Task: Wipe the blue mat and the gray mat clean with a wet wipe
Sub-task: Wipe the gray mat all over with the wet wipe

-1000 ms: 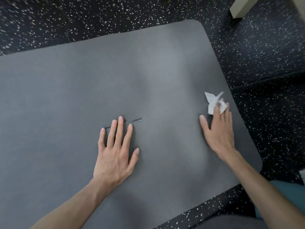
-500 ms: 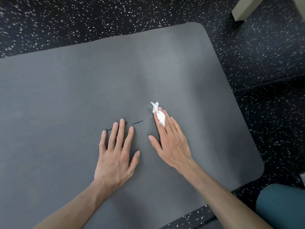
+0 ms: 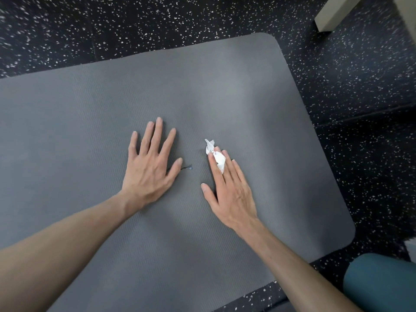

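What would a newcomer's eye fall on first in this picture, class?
Two bare hands lie flat on the gray mat: the left hand spread at its middle, the right hand beside it pressing a crumpled white wet wipe. A small dark tear shows between them, against speckled black floor.

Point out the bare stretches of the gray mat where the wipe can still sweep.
Bare: gray mat beyond both hands' fingertips up to its far edge, and its right side toward the rounded corners. Crowded: the middle, where left hand, tear and right hand pressing the wipe sit close.
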